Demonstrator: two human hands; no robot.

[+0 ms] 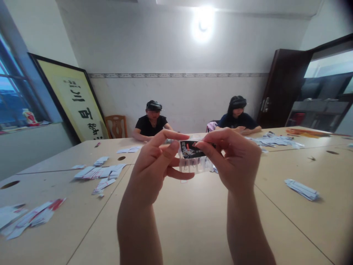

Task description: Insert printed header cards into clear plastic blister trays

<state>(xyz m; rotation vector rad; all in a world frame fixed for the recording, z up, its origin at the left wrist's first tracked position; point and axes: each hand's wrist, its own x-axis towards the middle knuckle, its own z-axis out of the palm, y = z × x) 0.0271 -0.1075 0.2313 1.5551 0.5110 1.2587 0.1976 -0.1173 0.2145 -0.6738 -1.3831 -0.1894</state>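
Up in front of me, above the table, is a small clear plastic box (190,167) with upright dividers and small dark things inside, too small to name. My left hand (153,165) holds it by its left side, thumb and forefinger at the top and other fingers beneath. Across the upper part of the box lies a black printed label (189,150) with white characters and a red mark. My right hand (234,158) pinches the label's right end between thumb and forefinger; its fingers cover that end. Whether the label is fully stuck down I cannot tell.
Paper slips lie in piles on the table (193,228): white slips at left (100,172), nearer slips with red (35,217), a bundle at right (302,189), and a heap at far right (273,140). Two people (151,123) (238,117) sit across the table.
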